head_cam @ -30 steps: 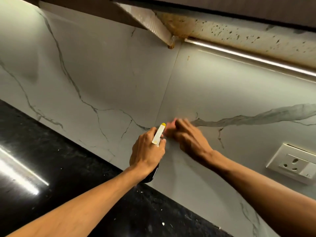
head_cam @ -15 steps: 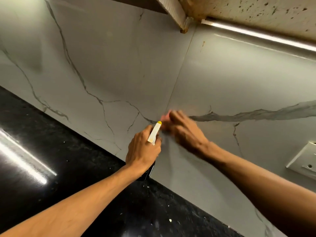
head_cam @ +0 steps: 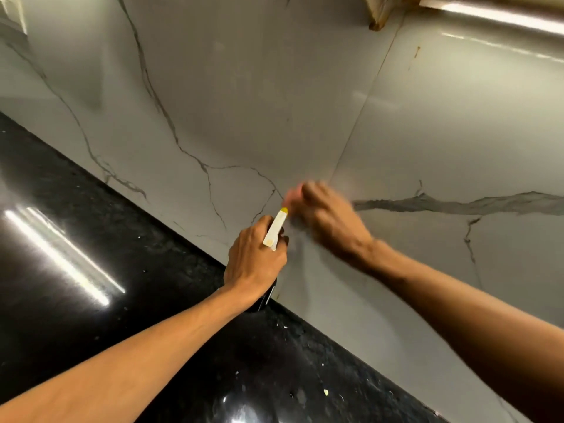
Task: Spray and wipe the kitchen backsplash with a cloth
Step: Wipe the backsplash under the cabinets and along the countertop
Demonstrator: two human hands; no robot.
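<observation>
Centrally, the backsplash [head_cam: 244, 96] seam; I see my right hand [head_cam: 328, 218], fingers together, pressing a blurred pink cloth [head_cam: 293, 195] flat beside it. At its seven o'clock, my left hand [head_cam: 254, 264] clamps the spray bottle [head_cam: 276, 228], nozzle toward one o'clock, nearer the counter [head_cam: 91, 209].

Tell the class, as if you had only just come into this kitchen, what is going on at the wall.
A person is cleaning the marble-look backsplash above a black countertop. The left hand grips a spray bottle with a white and yellow nozzle aimed at the wall. The right hand, blurred by motion, presses a pinkish cloth against the tile near a vertical seam. Crumbs dot the countertop.
</observation>
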